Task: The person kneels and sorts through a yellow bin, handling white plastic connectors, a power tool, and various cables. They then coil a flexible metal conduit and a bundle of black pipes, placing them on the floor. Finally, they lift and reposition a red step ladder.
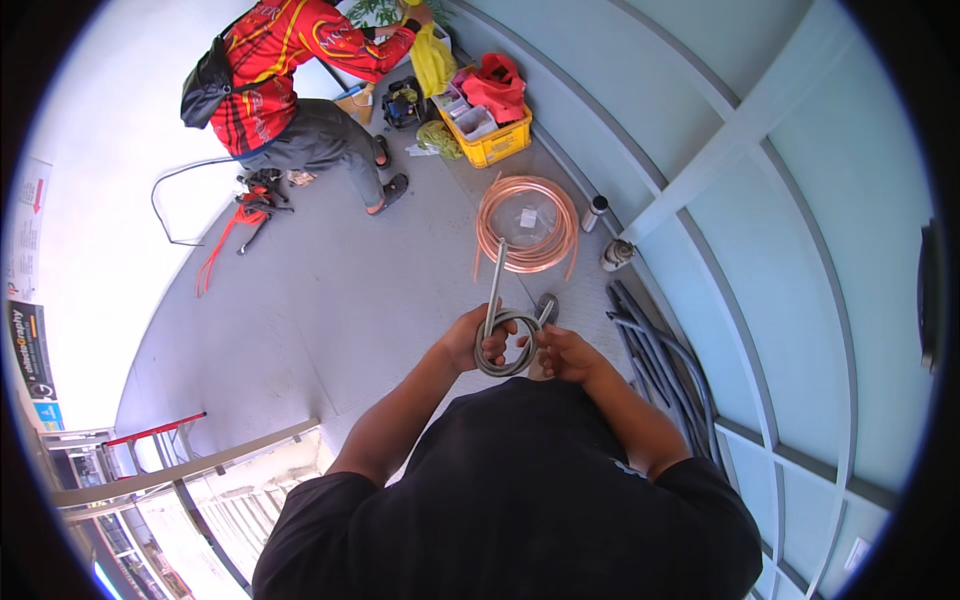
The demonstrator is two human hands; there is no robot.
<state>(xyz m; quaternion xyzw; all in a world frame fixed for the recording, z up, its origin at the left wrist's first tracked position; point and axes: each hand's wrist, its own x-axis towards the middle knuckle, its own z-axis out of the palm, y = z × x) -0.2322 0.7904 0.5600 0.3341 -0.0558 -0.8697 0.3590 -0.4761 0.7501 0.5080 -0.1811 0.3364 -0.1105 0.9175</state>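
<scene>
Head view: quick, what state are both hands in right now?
Left hand: closed, holding the grey coiled tube.
Right hand: partly curled at the coil's right side; whether it grips cannot be told.

Co-wkr (in red) cut off up top; L hand pt. hidden by coil.

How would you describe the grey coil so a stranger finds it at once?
From the black shirt, follow both forearms up to the left hand and right hand. Between them is the grey coil, one straight end pointing up. Unlike the larger copper-coloured coil on the floor, it is held.
</scene>
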